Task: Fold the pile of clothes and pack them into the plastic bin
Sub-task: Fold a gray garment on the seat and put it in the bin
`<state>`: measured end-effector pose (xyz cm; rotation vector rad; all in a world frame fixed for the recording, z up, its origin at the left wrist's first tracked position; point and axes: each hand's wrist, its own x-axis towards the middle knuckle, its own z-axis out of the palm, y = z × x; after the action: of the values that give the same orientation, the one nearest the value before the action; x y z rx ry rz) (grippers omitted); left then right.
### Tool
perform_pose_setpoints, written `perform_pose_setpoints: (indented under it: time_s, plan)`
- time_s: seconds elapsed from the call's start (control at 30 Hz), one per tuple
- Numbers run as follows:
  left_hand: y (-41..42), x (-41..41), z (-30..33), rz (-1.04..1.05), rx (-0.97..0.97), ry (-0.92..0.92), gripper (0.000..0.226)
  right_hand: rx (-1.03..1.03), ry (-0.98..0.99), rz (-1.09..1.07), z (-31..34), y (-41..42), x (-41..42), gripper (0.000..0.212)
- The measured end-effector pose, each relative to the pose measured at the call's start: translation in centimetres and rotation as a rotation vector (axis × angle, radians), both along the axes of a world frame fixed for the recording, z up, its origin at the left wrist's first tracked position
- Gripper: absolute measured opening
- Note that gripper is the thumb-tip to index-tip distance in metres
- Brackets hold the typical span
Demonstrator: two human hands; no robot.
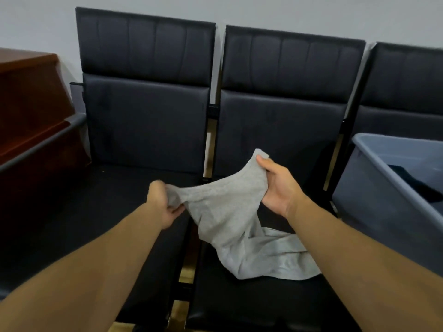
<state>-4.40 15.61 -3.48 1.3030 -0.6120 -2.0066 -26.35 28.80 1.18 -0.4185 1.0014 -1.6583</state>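
Head view, one moment, folding in progress.

Item 1: grey garment (230, 212), soft knit, type not identifiable. Upper edge lifted and stretched between both hands; lower part trails crumpled onto the middle black seat (251, 298).

Item 2: left hand (161, 204), fingers curled tight around a bunched corner of the cloth, forearm reaching forward from the lower left.

Item 3: right hand (278, 185), palm turned up towards the camera, thumb pinching the opposite corner against the fingers, held slightly higher than the left.

Item 4: plastic bin (364, 188), grey-blue, on the seat to the right, well apart from the garment. A dark folded piece (417, 183) lies inside.

Step, as judged: opening the garment out before the first fold. No other loose clothing shows, so this may be among the last pieces.

Next move, as judged: pull the two corners apart until the edge is taut, then lay the cloth flat on the seat; the crumpled lower part needs smoothing first.
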Motion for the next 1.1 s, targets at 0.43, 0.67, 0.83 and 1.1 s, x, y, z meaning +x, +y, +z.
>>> perform_pose_setpoints:
  time_s: [0.43,0.67,0.83,1.1]
  plan:
    - [3.8,-3.4,14.6,-0.136,-0.409,0.438,0.041,-0.037,0.386,-0.553,12.1,2.7,-2.9,0.025]
    - [5.6,-3.8,22.2,-0.367,-0.98,-0.087,0.095,0.122,0.999,-0.41,19.9,5.4,-2.0,0.103]
    - [9.2,-3.5,26.6,-0.388,-1.159,-0.213,0.095,0.054,0.959,-0.425,23.5,7.3,0.6,0.079]
    - [13.3,-1.0,31.8,-0.116,-1.551,-0.505,0.079,0.054,1.643,-0.668,27.5,11.6,3.2,0.066]
